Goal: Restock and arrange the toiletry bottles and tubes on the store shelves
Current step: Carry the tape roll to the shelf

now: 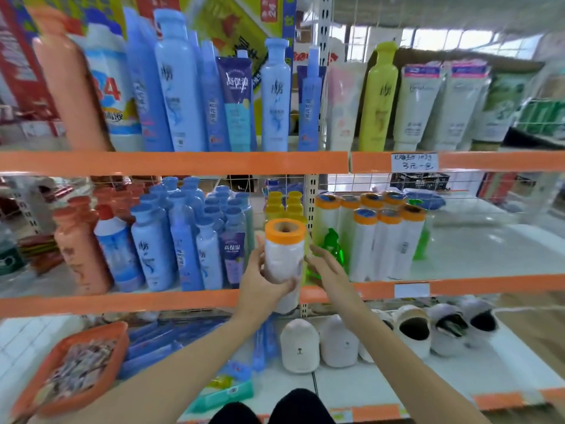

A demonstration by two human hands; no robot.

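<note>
Nearest the camera, the person's two forearms are reaching up toward the middle shelf (183, 301), and the left hand (263, 286) is wrapping around a white roll with an orange top (284, 255), fingers closed on its lower half and holding it upright just in front of the shelf's orange lip. The right hand (331, 272) is hovering just beside the roll, fingers spread and gripping nothing, ready to steady it. Just behind the right hand, a green bottle (333, 249) is standing at the front of the shelf, and that is the hazard here: a careless sweep looks likely to knock it over. Beyond it, to the right, a cluster of matching orange-topped rolls (385, 240) is standing upright, and that appears to be where this one belongs. To do it well, the person is probably best lifting the roll clear of the lip, carrying it right past the upright post (312, 209), and setting it down flat on its base at the front of the group, with the free hand guarding the green bottle. Further left, blue bottles (171, 240) and orange bottles (79, 246) are crowding the same shelf; up on the top shelf (183, 162), taller blue bottles, a yellow-green bottle (379, 96) and pale tubes (428, 102) are lined up, blurred.
</note>
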